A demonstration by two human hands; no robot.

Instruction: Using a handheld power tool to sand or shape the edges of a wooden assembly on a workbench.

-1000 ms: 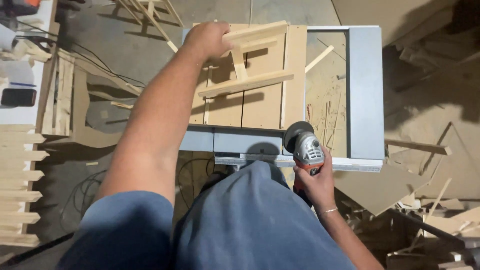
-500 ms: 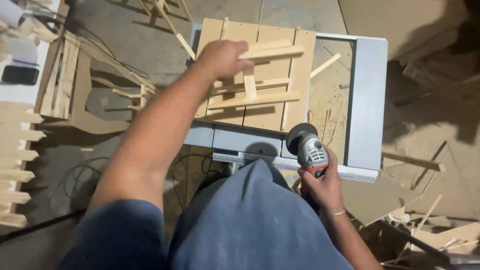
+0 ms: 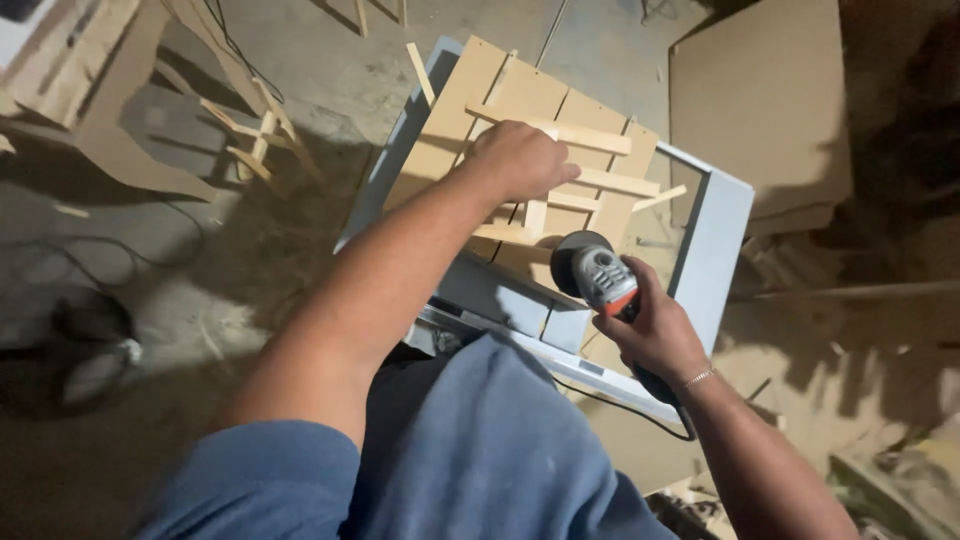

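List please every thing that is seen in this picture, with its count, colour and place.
wooden frame piece: one, pale wood, flat on the table
table: one, grey metal, centre
angle grinder: one, grey with orange, at the table's near edge
black cable: one, runs from the grinder under the table edge
board sheets: several, brown, floor at upper right
wooden offcuts: several, pale, floor at upper left
bracelet: one, thin, right wrist
left hand: presses on the frame piece
right hand: grips the grinder
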